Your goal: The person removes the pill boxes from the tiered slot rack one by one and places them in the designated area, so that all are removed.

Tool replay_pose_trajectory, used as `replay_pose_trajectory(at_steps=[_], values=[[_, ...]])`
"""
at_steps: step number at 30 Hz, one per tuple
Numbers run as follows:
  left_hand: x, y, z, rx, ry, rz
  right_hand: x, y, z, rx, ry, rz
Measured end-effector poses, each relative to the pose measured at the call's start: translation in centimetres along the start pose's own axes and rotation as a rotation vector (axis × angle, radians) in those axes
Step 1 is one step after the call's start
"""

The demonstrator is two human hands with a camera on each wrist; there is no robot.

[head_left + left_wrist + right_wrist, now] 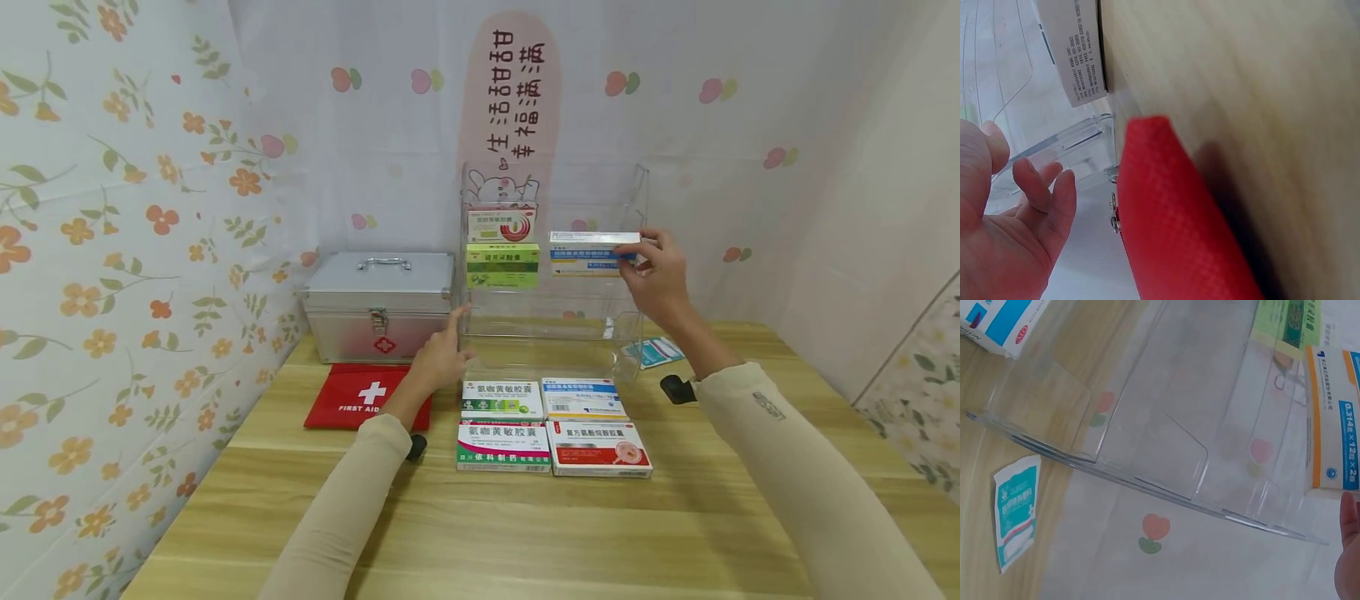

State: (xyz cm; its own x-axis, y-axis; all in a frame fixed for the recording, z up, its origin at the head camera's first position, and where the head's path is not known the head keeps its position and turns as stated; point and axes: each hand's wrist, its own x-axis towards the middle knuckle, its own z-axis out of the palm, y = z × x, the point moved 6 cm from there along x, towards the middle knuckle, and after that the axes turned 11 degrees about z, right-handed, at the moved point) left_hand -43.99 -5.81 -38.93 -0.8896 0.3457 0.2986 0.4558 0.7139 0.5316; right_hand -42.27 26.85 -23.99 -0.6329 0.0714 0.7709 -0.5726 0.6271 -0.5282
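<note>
My right hand (658,279) pinches the right end of a white, blue and orange medicine box (581,257), level in front of a clear acrylic tiered rack (551,354). In the right wrist view the box (1333,425) shows at the right edge, beside the fingertips. My left hand (438,360) touches the rack's left side, index finger pointing up along it; the left wrist view shows its other fingers (1060,200) loosely bent by the clear panel. A green box (502,267) stands in the rack's left half, with a white-and-red box (498,225) on the tier behind.
Four medicine boxes lie before the rack: green-and-white (502,401), white-and-blue (583,399), magenta-and-green (503,447), white-and-red (598,448). At left, a silver case (378,321) stands behind a red first-aid pouch (337,396). A teal-and-white packet (660,352) lies right of the rack.
</note>
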Motion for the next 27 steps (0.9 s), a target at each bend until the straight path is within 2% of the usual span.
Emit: replay_pose_trajectory(at_steps=[5, 19, 24, 27], values=[[0.1, -0.2, -0.1, 0.005, 0.001, -0.001, -0.7, 0.0, -0.7, 0.047, 0.031, -0.045], [0.1, -0.4, 0.2, 0.013, 0.002, 0.015, -3.5, 0.3, -2.4, 0.101, 0.056, -0.051], [0.0, -0.5, 0.2, 0.001, 0.017, 0.021, -4.7, -0.8, -3.2, 0.143, 0.059, -0.049], [0.2, -0.1, 0.2, -0.003, 0.018, 0.021, -5.4, -1.7, -4.4, 0.170, 0.059, -0.046]])
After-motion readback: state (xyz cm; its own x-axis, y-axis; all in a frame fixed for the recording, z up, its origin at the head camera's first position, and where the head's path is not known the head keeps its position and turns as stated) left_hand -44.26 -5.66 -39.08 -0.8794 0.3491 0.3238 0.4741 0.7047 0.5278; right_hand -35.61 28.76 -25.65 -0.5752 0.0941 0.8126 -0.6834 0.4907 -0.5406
